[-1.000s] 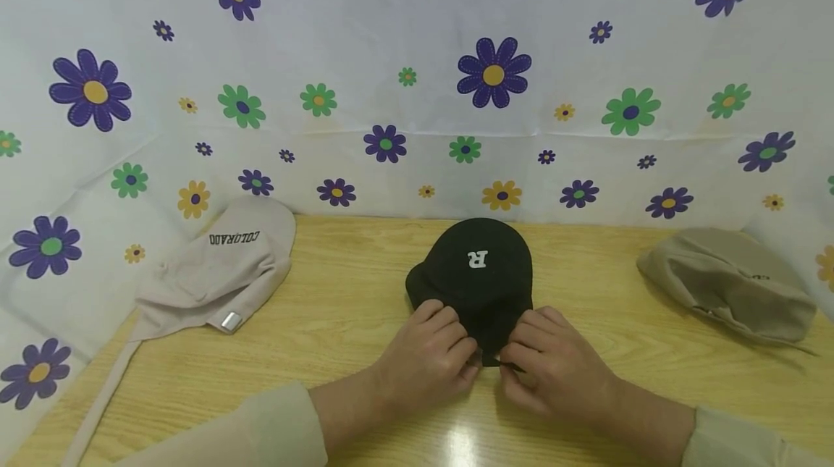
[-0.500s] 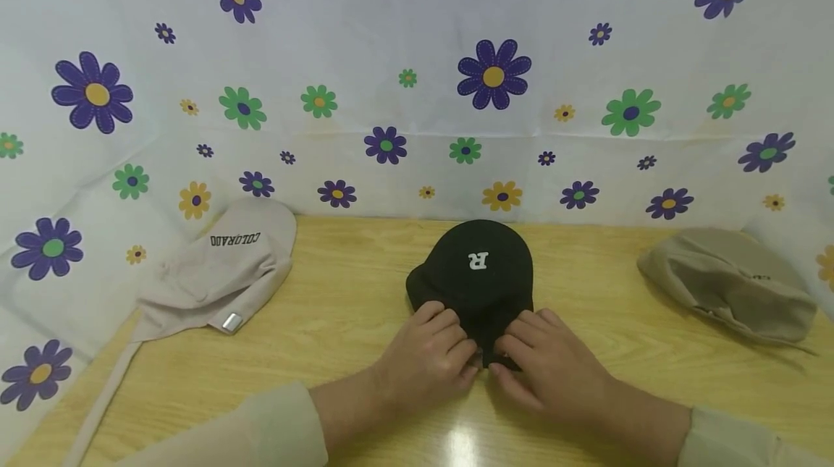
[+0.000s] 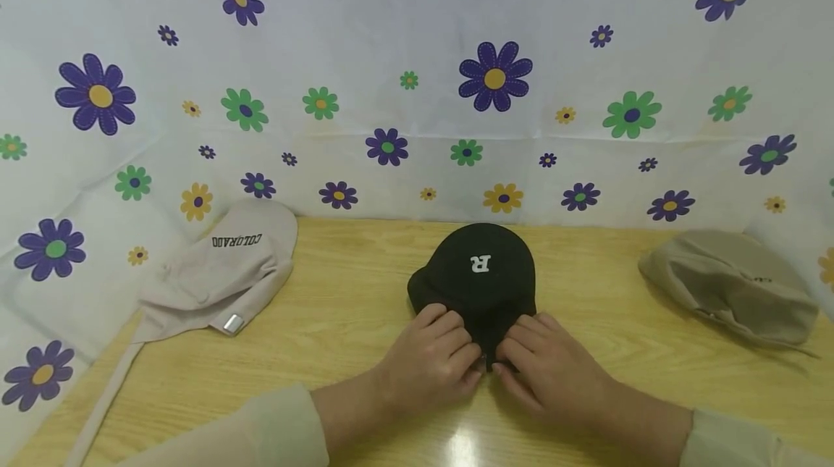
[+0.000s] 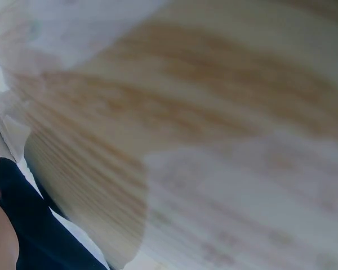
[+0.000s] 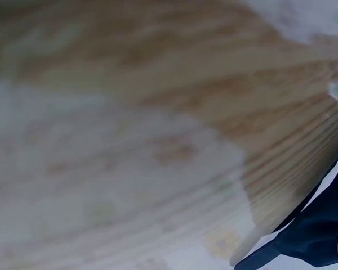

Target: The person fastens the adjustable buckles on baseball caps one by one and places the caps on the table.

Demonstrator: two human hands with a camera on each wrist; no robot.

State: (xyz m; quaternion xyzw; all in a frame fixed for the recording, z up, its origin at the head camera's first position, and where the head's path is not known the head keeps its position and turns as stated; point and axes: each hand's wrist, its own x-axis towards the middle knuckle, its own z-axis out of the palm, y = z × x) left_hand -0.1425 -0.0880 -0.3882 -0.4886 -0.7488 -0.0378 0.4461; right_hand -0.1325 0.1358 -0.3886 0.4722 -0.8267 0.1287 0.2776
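Observation:
A black baseball cap with a white letter R lies mid-table, its near edge between both hands. My left hand grips that edge on the left with curled fingers. Opposite it, my right hand pinches the cap's edge on the right. The hands almost meet, and their fingertips hide most of the strap there. In the left wrist view the black cap fills the lower left corner beside a sliver of hand. The right wrist view has the dark cap at lower right, with a narrow strap end sticking out.
To the left lies a pale pink cap lettered COLORADO, with a metal buckle and a long strap trailing to the front. A khaki cap sits at the right. Behind the wooden table hangs a flowered white cloth.
My right hand has shifted slightly left, towards the left hand, and the gap at the cap's near edge has narrowed. The left hand has barely moved; the other caps stay put.

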